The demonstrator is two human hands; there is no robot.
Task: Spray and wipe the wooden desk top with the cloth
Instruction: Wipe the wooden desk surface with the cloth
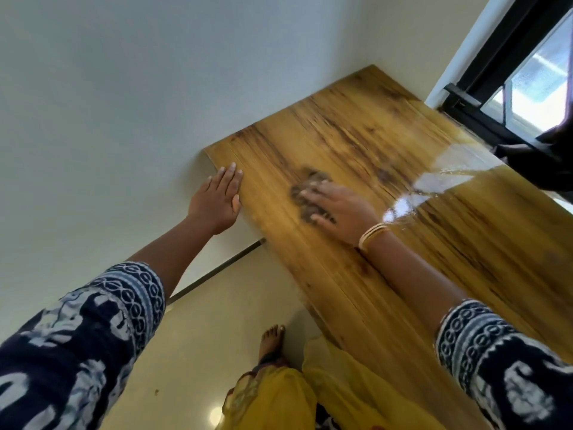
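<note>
The right hand (338, 209) lies flat with fingers spread, pressing a crumpled brown cloth (305, 193) onto the wooden desk top (387, 274) towards its far left corner. The left hand (218, 200) rests open, fingers straight and together, on the desk's left edge. A window frame (502, 72) borders the far right corner. No writing is legible anywhere.

The counter (356, 144) is running from the lower right of the frame up toward the centre top, butting against the wall (124, 88) at upper left. The cloth (305, 193) is lying on the counter at centre, under the right hand (338, 206). The left hand (217, 200) is resting on the counter's left edge. The window (527, 72) is sitting at upper right, the floor (217, 305) at the bottom.
</note>
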